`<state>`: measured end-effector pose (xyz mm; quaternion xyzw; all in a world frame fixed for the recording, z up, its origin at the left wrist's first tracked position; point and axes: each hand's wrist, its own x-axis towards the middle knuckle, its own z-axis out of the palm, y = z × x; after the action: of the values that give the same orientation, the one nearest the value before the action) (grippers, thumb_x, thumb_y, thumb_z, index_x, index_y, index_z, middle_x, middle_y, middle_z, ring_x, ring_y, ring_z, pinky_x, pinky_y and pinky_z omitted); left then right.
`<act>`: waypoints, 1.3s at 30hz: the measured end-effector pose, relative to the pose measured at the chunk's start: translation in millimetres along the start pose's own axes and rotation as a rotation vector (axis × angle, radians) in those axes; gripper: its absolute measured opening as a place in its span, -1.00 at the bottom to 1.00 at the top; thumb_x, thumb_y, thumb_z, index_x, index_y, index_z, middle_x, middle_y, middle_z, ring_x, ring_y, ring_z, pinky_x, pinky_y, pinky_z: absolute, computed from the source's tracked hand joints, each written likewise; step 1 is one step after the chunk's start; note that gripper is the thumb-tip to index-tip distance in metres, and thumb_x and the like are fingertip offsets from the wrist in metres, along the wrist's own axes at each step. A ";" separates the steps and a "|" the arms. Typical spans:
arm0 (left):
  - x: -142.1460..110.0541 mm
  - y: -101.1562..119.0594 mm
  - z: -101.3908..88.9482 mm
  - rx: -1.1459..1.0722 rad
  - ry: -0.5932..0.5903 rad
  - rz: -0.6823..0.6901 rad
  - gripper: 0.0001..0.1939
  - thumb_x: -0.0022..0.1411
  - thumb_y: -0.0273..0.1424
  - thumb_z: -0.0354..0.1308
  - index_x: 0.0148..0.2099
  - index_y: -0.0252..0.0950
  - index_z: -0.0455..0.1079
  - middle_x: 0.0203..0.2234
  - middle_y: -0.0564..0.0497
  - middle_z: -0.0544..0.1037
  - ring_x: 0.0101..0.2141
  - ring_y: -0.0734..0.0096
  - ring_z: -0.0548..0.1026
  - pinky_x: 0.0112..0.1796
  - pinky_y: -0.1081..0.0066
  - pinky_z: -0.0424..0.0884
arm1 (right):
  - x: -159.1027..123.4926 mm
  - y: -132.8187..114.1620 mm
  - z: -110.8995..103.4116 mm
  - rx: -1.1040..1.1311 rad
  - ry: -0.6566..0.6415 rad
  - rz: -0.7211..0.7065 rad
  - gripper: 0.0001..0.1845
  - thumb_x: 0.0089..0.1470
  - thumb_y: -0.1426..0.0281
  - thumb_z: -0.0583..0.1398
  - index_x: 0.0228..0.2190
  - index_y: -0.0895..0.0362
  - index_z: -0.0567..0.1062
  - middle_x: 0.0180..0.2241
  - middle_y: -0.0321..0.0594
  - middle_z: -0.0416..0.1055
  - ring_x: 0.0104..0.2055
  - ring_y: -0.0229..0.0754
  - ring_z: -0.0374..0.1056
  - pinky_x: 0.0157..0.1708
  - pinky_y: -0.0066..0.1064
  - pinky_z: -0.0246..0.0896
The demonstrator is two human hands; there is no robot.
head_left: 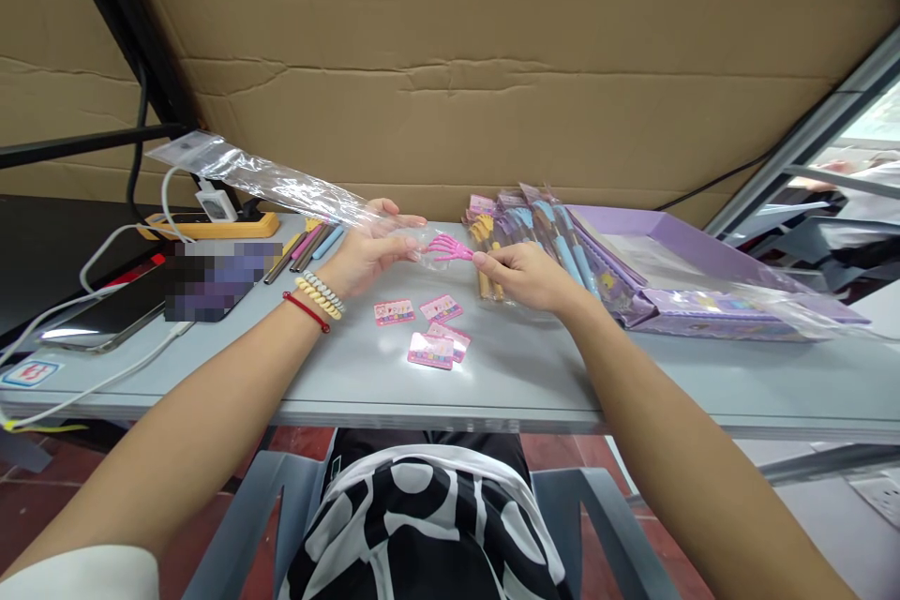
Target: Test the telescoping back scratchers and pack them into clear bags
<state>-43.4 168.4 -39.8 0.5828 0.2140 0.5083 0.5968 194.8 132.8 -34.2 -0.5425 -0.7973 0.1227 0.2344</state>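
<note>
My left hand [376,248] is closed on the mouth end of a long clear plastic bag [281,185], which stretches up and away to the left. Between my hands is a pink back scratcher [450,248] with a claw-shaped head. My right hand [524,274] grips it just below the claw, hiding its handle. The claw's tips are at the bag's mouth; whether they are inside it I cannot tell. Below on the table lie several small pink printed cards [430,350]. Wrapped back scratchers [555,234] with blue and yellow heads are piled beyond my right hand.
Several unwrapped back scratchers [302,248] lie left of my left hand. Further left are a phone [105,305], white cables [144,361] and a yellow power strip [239,227]. A purple box [724,323] stands at the right. Cardboard [450,66] walls the back.
</note>
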 end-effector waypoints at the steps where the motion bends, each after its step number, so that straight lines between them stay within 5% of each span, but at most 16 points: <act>1: 0.0 -0.3 -0.1 -0.001 -0.003 0.002 -0.45 -0.12 -0.53 0.34 -0.17 -0.19 0.09 -0.24 0.07 0.54 -0.36 0.46 0.53 -0.25 0.31 0.40 | 0.1 0.2 -0.1 -0.001 -0.001 -0.002 -0.40 0.15 -0.04 -0.05 -0.69 0.13 0.06 -0.71 -0.35 0.02 -0.60 -0.36 -0.12 -0.55 -0.40 -0.23; 18: 0.9 -5.4 5.1 -0.003 -0.062 -0.036 -0.49 -0.07 -0.42 0.38 -0.21 -0.22 0.09 -0.25 0.04 0.55 -0.32 0.42 0.53 -0.27 0.32 0.39 | -0.4 -4.7 4.8 0.073 -0.022 -0.022 -0.45 0.14 -0.05 -0.05 -0.59 0.13 0.22 -0.65 -0.34 0.21 -0.57 -0.34 0.07 -0.53 -0.44 -0.11; 26: -2.0 -7.2 9.9 0.031 -0.067 -0.055 -0.50 -0.03 -0.40 0.37 -0.19 -0.22 0.09 -0.23 0.03 0.54 -0.32 0.43 0.53 -0.27 0.34 0.40 | -2.4 -11.5 11.9 0.246 0.005 -0.027 -0.61 0.11 0.04 0.08 -0.26 0.12 0.27 -0.62 -0.40 0.27 -0.56 -0.30 0.18 -0.52 -0.46 -0.01; 32: -5.5 -6.9 11.2 0.166 -0.139 -0.085 -0.53 0.01 -0.34 0.34 -0.14 -0.23 0.13 -0.11 -0.06 0.49 -0.30 0.43 0.51 -0.28 0.32 0.42 | -1.6 -12.8 20.1 0.365 -0.029 -0.024 -0.32 0.15 0.02 0.05 0.14 0.19 0.09 -0.57 -0.41 0.27 -0.51 -0.28 0.22 -0.49 -0.45 0.09; 39: -6.6 -9.3 10.5 0.255 -0.202 -0.034 -0.60 0.08 -0.29 0.29 -0.09 -0.23 0.21 -0.10 -0.06 0.46 -0.26 0.43 0.47 -0.27 0.33 0.44 | -0.6 -14.4 19.6 0.354 -0.025 -0.047 -0.46 0.14 0.04 0.08 0.02 0.14 0.30 -0.28 -0.22 0.40 -0.50 -0.36 0.22 -0.47 -0.43 0.14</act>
<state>-33.8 159.6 -48.1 0.6982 0.2256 0.4056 0.5451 173.4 128.0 -44.7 -0.4725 -0.7786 0.2623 0.3191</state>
